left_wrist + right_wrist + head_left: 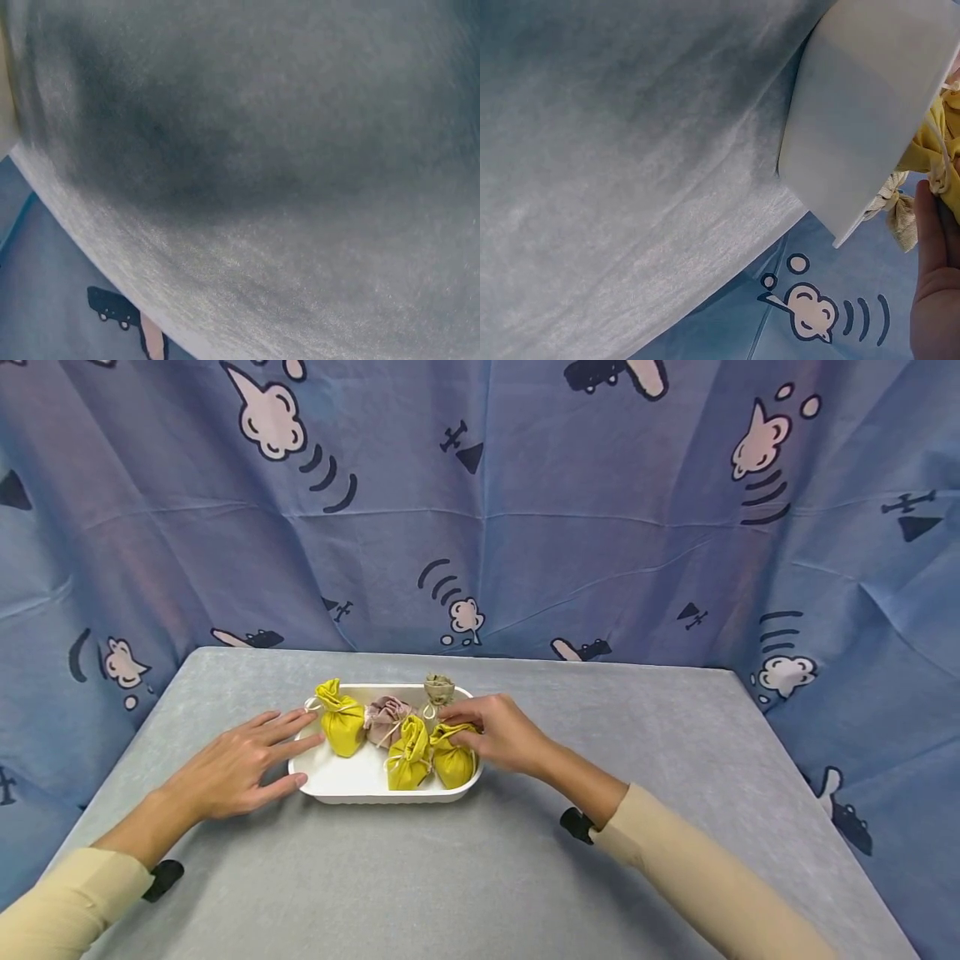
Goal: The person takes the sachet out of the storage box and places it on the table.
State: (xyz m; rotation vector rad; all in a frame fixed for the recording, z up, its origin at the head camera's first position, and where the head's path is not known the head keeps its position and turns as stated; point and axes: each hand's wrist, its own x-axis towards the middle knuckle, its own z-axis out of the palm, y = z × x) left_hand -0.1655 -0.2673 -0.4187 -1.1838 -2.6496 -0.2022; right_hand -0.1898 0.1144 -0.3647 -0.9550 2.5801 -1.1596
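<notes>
A white tray (337,779) holds several small drawstring pouches. My right hand (504,732) pinches the gathered top of a yellow pouch (453,764) at the tray's right end; its fingers also show beside yellow cloth in the right wrist view. Just left of that stands another yellow pouch (408,760). A mauve pouch (386,718) lies behind it, and a beige pouch (439,687) is partly hidden by my right fingers. The third yellow pouch (343,727) is at the left end. My left hand (243,764), fingers extended, touches the tray's left rim.
The tray stands on a grey table (600,877), toward its far side. A blue printed curtain (480,527) hangs behind the table and along both sides. In the left wrist view only the tabletop (300,277), some curtain and a bit of sleeve show.
</notes>
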